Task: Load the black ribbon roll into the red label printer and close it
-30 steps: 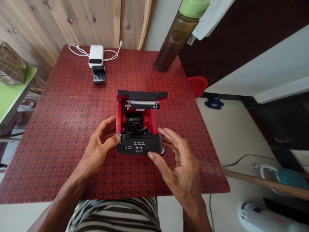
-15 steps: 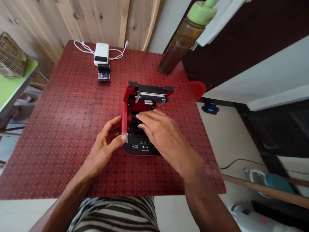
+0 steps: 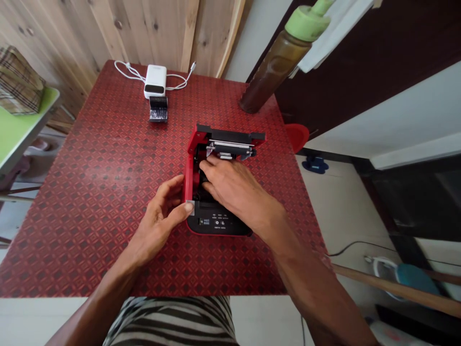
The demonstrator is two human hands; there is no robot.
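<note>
- Since the earliest frame, my right hand (image 3: 236, 185) has left the lower right edge of the red-and-black device (image 3: 219, 223) and gone down into its open bay; my left thumb has stayed on the near left corner.
- That device sits on the table (image 3: 90, 216) at the centre of the frame, its raised lid (image 3: 230, 136) tilted up at the far side.
- My left hand (image 3: 163, 211) has a light hold: thumb on the grey tab (image 3: 191, 212), fingers bent against the left wall.
- My right fingers curl inside the bay, tips out of sight; I cannot tell whether they grasp anything.
- If the lid swings down, I judge it could catch my knuckles, which sit just beneath the roller (image 3: 230, 148).
- Pulling hard with the right could drag the device, should my light left hold slip.
- Working blind, I might snag some part I cannot see.
- Upper left, a black roll (image 3: 158, 109) lies just below a white box (image 3: 155, 79), well apart from my hands.
</note>
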